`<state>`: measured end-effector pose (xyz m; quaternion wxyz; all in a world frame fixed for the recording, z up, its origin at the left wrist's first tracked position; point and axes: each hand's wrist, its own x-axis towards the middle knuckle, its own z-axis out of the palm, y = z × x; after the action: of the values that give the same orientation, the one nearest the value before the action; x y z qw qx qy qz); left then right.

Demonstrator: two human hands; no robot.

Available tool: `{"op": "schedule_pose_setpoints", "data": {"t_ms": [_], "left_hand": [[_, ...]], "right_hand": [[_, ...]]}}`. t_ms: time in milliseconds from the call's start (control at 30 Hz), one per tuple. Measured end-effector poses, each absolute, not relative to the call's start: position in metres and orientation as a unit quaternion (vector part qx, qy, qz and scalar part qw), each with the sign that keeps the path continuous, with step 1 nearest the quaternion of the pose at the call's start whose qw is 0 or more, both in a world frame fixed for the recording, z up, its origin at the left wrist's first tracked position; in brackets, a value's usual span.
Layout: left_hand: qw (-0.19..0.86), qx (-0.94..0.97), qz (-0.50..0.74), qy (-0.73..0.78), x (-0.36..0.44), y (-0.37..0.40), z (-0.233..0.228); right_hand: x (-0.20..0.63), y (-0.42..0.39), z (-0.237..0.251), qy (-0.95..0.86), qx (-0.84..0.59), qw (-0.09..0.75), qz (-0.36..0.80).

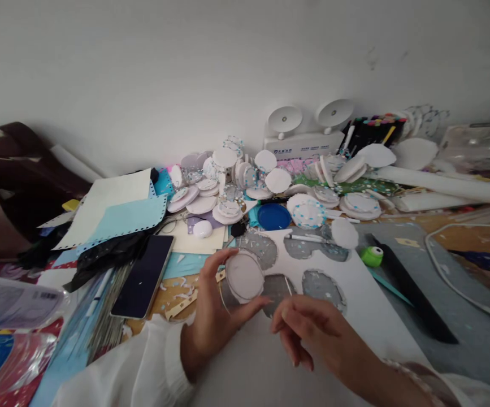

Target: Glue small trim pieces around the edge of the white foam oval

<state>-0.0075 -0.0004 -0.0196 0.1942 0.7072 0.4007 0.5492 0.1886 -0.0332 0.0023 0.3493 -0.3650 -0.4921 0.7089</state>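
Left hand (213, 316) pinches a round white disc (245, 276) by its rim, thumb at the lower right edge, fingers curled over the top left. The disc sits upright-ish, its face toward the camera, just above the white sheet (367, 294). Right hand (312, 333) is just beside it, fingertips pressed together on a thin needle-like pin (287, 285) (too fine to tell more) whose tip points up near the disc's right edge.

The white sheet under both hands has several round cut-outs (324, 287) with grey speckled surface showing through. A white pen (306, 238) lies across one of them.

Around it:
- dark phone (145, 276), screen off, left of the left hand
- blue lid (273, 216) behind the sheet
- heap of similar white discs (265, 181), some dotted blue, along the wall
- green punch (372, 256) and a black strip (414, 299) to the right
- light blue paper (121, 221) with perforated edge at left
- white twin-lamp unit (304, 138) against the wall
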Motion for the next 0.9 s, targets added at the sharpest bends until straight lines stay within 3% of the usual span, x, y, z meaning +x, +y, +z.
{"op": "schedule_pose_setpoints", "data": {"t_ms": [133, 233, 400, 633, 900], "left_hand": [[0.168, 0.748, 0.531, 0.361, -0.009, -0.002, -0.02], [0.274, 0.742, 0.52, 0.321, -0.012, -0.001, -0.016], [0.518, 0.573, 0.552, 0.315, -0.017, 0.007, -0.005], [0.619, 0.514, 0.43, 0.408, -0.014, 0.014, 0.008], [0.78, 0.432, 0.29, 0.348, -0.022, 0.023, 0.016]], "right_hand": [[0.191, -0.03, 0.004, -0.459, -0.397, 0.416, 0.677], [0.197, -0.025, 0.009, -0.445, -0.413, 0.454, 0.652], [0.206, -0.022, 0.013, -0.483, -0.446, 0.471, 0.588], [0.211, -0.027, 0.009, -0.563, -0.441, 0.45, 0.536], [0.21, -0.026, 0.012, -0.576, -0.456, 0.477, 0.483]]}}
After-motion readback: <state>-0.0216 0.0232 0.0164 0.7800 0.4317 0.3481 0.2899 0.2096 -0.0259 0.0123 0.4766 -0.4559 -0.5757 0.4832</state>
